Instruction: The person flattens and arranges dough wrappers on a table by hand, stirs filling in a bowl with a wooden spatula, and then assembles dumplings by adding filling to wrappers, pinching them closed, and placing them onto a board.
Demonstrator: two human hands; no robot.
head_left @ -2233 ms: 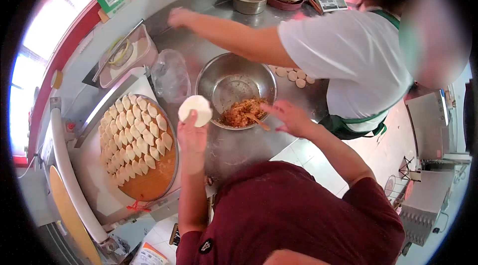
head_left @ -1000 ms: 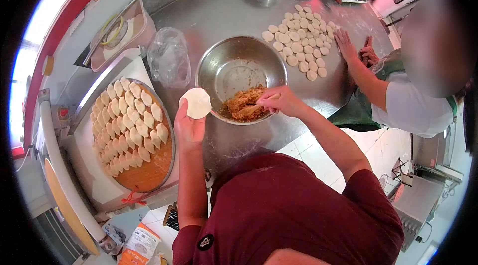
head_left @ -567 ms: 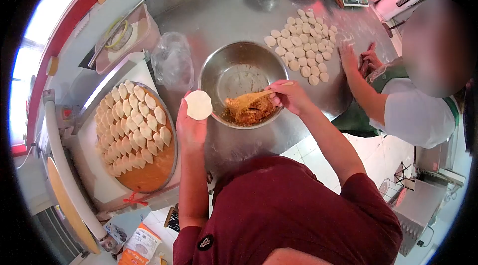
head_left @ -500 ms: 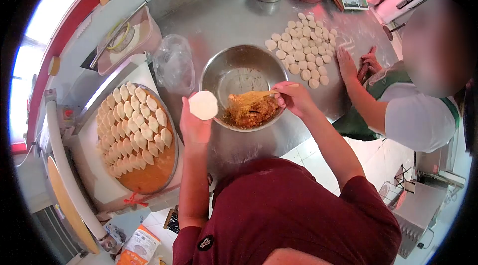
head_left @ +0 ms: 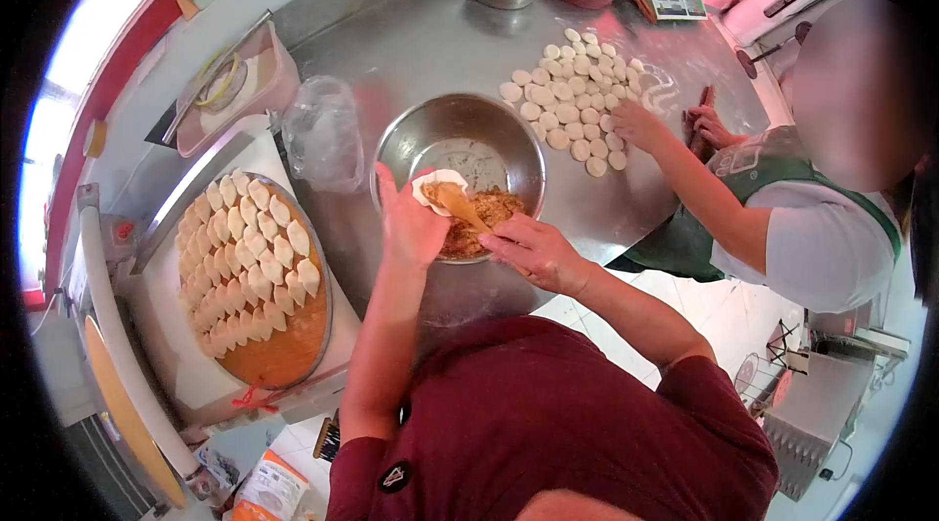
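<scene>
Over the left side of the steel bowl (head_left: pixel 399 139), my left hand (head_left: pixel 411 226) holds a round dough wrapper (head_left: pixel 436 179) in its cupped fingers. My right hand (head_left: pixel 536 253) grips the handle of a wooden spatula (head_left: pixel 458 200), whose broad end lies on the wrapper. Brown minced filling (head_left: pixel 497 204) sits in the lower part of the bowl, partly hidden by my right hand and the spatula.
Shaped dumplings (head_left: pixel 256 247) cover much of a round board (head_left: pixel 305 345) at left. Near a plastic bag (head_left: pixel 325 135) stands a pink tub (head_left: pixel 284 81). Beyond the bowl lie dough discs (head_left: pixel 567 90), touched by a co-worker's hand (head_left: pixel 641 126). A scale (head_left: pixel 675 2) stands behind.
The spatula has moved from the filling onto the wrapper. My left hand has shifted right over the bowl, my right hand down and left. The co-worker's nearer hand has moved onto the discs.
</scene>
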